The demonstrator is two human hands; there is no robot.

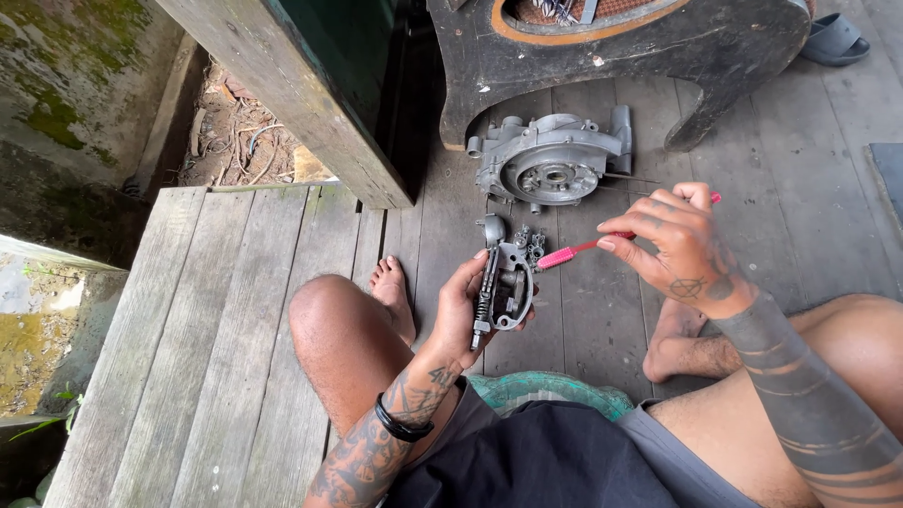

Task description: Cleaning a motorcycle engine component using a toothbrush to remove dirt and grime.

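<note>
Down on the plank floor (235,310) is where I sit, legs spread, so the work lies between my feet and within easy reach. Biggest piece is the grey engine casing (552,162), laid flat on the boards just beyond my hands with its round bearing bore facing up, beside the leg of a dark wooden seat (602,52). Nearer me, a little heap of small metal parts (529,243) sits on the boards just past the piece I hold, seemingly set aside together so none rolls away.

My left hand (466,310) has its grip wrapped around a small grey metal part with a spring (503,292), tilted face-up toward me so its recesses show. My right hand (682,240) grasps a pink toothbrush (574,251) between thumb and fingers, bristle end aimed at the held part and just short of its top edge, as I judge for scrubbing.
</note>
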